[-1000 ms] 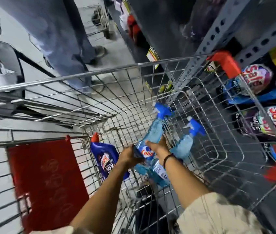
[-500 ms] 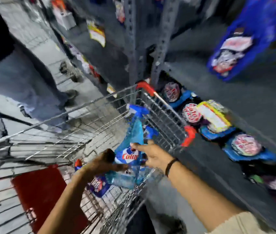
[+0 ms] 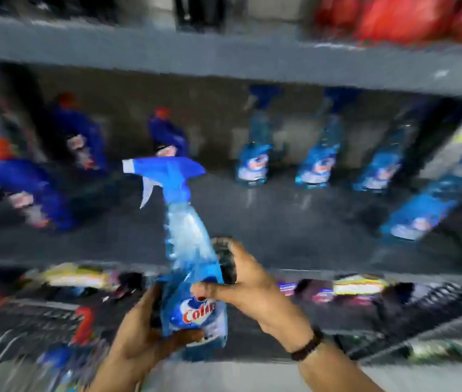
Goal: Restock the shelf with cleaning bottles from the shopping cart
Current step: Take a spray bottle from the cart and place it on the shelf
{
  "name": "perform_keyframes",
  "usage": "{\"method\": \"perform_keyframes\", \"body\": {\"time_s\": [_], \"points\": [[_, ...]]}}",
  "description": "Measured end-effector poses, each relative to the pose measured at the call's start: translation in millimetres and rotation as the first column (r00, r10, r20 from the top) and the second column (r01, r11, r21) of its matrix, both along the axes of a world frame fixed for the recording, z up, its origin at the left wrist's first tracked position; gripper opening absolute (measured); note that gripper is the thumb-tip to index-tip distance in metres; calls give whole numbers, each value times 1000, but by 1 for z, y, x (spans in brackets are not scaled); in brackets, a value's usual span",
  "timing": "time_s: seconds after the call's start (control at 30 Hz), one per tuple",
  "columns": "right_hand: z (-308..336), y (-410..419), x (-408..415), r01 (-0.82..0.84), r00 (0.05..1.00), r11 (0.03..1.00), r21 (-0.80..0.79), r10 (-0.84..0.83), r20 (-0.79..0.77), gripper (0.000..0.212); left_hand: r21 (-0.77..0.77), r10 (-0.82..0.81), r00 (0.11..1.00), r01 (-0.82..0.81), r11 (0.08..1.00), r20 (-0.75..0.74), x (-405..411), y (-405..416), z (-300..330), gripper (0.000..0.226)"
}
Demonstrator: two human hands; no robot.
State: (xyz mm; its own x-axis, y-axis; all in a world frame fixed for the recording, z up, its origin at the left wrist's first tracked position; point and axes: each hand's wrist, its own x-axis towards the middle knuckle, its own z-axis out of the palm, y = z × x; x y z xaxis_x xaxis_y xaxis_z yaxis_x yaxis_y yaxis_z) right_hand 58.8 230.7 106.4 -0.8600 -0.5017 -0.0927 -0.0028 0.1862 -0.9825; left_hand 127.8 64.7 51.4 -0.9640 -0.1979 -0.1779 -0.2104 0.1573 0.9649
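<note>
A light-blue Colin spray bottle (image 3: 188, 250) with a blue trigger head is held upright in front of the grey shelf (image 3: 266, 222). My left hand (image 3: 145, 332) grips its base and label from the left. My right hand (image 3: 248, 284), with a dark bracelet at the wrist, clasps its middle from the right. Matching spray bottles (image 3: 317, 154) stand in a row at the back right of the shelf, one (image 3: 419, 213) nearer the front. Dark-blue bottles with red caps (image 3: 167, 134) stand at the back left. The view is blurred.
The wire shopping cart (image 3: 40, 321) with a red corner piece shows at the lower left, another wire edge at the lower right. A lower shelf holds colourful packets (image 3: 357, 287). Red packs (image 3: 394, 15) sit on the shelf above. Bare shelf surface lies behind the held bottle.
Both hands have lifted the spray bottle out of the cart and up in front of the shelf. My view has swung from the cart to face the shelf.
</note>
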Motion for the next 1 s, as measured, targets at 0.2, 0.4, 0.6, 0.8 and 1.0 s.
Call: {"method": "perform_keyframes", "body": {"time_s": [0.2,0.4,0.6,0.8,1.0], "points": [[28,142,-70,281,935,959,-38,-283,-214,60,-268,-235,960,188,945,-155,-126,136,23,69],[22,218,-137,340,911,939,-59,-344,-227,55,-384,-309,931,218,897,-195,-198,226,38,76],[-9,236,-162,371,908,926,-68,-377,-184,56,-451,-306,944,222,864,-122,-229,248,16,69],[-19,236,-166,368,913,923,-108,-381,-144,60,-451,-307,944,225,864,-118,-236,249,9,70],[-29,221,-131,750,578,580,-319,-808,-110,52,-315,-256,931,169,934,-260,-221,214,-7,68]]}}
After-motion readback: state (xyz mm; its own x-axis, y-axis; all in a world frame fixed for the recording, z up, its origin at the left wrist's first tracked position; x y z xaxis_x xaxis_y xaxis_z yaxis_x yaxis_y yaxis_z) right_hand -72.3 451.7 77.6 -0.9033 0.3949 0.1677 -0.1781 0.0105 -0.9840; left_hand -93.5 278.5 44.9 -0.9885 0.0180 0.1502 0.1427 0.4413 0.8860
